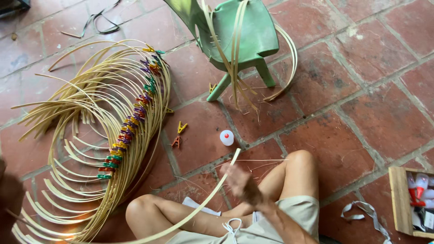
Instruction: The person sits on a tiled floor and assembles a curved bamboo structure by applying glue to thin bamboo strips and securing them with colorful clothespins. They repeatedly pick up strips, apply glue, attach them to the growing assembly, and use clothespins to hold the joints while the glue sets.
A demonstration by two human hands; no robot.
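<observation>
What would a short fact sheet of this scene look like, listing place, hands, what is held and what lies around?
Place: red brick floor; the person sits on it with knees bent
Right hand: blurred, gripping a long bamboo strip that curves down to the left
Left hand: not in view
Left side: big pile of bent bamboo strips pinned with coloured clothespins
Ahead: green plastic chair with strips draped over it
Near the knees: small white bottle, two loose clips
Right edge: wooden box

Red brick floor (361, 117); bamboo hoops (90, 135); green chair (246, 36); clothespins (178, 135).
</observation>
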